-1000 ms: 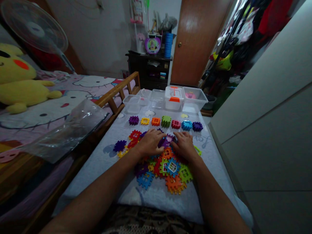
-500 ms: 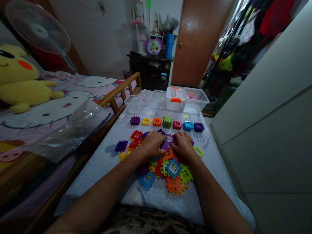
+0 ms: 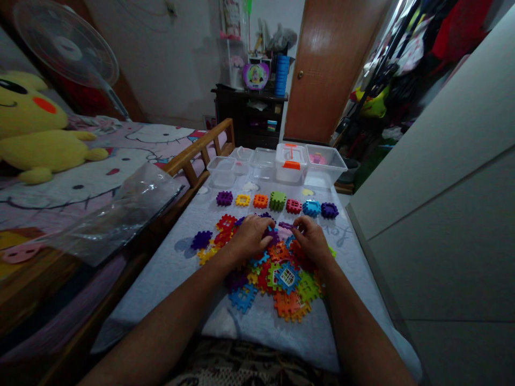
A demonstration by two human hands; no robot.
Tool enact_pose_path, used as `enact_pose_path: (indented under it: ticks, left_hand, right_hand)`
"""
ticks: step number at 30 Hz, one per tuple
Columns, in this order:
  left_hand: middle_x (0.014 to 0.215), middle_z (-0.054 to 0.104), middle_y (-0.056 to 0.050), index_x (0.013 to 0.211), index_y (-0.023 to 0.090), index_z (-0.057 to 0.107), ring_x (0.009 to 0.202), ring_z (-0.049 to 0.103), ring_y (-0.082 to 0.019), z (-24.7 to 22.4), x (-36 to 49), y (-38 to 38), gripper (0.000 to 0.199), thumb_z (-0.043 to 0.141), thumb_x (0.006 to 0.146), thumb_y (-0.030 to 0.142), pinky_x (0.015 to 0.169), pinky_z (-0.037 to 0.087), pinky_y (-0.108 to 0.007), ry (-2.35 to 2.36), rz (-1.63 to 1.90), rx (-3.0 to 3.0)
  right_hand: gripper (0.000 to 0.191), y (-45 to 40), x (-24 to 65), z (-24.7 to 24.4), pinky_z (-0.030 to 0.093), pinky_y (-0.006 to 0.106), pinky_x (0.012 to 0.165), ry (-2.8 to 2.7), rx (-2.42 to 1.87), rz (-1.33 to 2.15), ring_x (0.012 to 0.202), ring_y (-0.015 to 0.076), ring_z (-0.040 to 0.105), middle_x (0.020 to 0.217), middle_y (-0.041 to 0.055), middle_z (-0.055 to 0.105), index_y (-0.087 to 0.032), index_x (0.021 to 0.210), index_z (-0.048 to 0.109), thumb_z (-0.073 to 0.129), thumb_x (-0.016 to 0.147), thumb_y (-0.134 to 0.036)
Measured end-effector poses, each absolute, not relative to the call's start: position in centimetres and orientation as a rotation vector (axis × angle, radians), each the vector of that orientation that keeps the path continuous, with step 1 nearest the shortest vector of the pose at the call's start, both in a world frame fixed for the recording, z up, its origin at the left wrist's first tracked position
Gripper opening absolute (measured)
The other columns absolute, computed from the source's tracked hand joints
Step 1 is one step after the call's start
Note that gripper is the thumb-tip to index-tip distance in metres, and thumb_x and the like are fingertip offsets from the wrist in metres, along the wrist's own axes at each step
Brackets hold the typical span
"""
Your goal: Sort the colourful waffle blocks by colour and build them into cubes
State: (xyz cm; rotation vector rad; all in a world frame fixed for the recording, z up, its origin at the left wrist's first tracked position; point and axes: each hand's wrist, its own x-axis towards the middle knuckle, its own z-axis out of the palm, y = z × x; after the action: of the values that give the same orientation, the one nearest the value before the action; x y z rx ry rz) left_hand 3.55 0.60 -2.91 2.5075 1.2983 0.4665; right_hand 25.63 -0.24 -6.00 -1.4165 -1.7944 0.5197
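Observation:
My right hand (image 3: 311, 241) pinches a purple toothed building tile (image 3: 286, 225), held nearly edge-on above the pile. My left hand (image 3: 252, 236) curls its fingers and thumb around another purple tile (image 3: 273, 235) at the pile's back; the hand partly hides it. Beneath and before both hands spreads a heap of plastic interlocking tiles in many colours. In it lie a blue window tile (image 3: 288, 276), a green tile (image 3: 308, 288), an orange tile (image 3: 288, 304) and a blue tile (image 3: 243, 297). A dark purple tile (image 3: 201, 240) rests at the left edge.
Behind the pile stands a row of small assembled blocks, among them a green one (image 3: 277, 201) and a light blue one (image 3: 311, 208). Clear plastic boxes (image 3: 221, 171) line the table's far end, one with an orange-latched lid (image 3: 291, 165). A wooden bed rail (image 3: 193, 150) borders the left.
My hands have moved slightly apart. The purple tile between them has tilted to edge-on in my right fingers, and a second purple tile shows at my left fingers.

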Motion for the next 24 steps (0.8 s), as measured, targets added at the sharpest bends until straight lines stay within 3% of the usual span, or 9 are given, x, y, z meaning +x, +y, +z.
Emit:
enact_pose_path:
  ticks: [5,11,24]
  left_hand:
    - [0.104,0.071,-0.004,0.103,0.022,0.064,0.099,0.066,-0.021,-1.9,1.8,0.3,0.017,0.054,0.09,0.022,0.092,0.052,-0.037,1.302,0.72,2.22]
    - [0.101,0.071,-0.004,0.102,0.021,0.065,0.096,0.067,-0.021,-1.0,0.5,0.6,0.021,0.048,0.09,0.023,0.091,0.053,-0.037,1.385,0.9,2.052]
    - [0.11,0.071,-0.004,0.105,0.022,0.064,0.105,0.065,-0.019,-1.9,4.6,0.3,0.025,0.049,0.088,0.011,0.095,0.051,-0.035,1.303,0.741,2.162]
  right_hand:
    - [0.007,-0.8,24.9,-5.6,0.045,0.029,0.073,-1.881,-1.274,0.536,0.076,0.0172,0.055,0.082,0.0015,0.059,-0.022,0.081,0.057,0.054,0.081,-0.015]
    - [0.02,-1.6,24.1,-5.3,0.047,0.031,0.085,-2.084,-1.149,0.657,0.09,0.0177,0.059,0.095,0.0043,0.064,-0.021,0.089,0.06,0.05,0.078,-0.006]
    - [0.025,-1.2,25.4,-5.9,0.048,0.033,0.082,-2.091,-1.348,0.585,0.085,0.0193,0.063,0.091,0.0055,0.07,-0.019,0.091,0.065,0.051,0.074,-0.009]
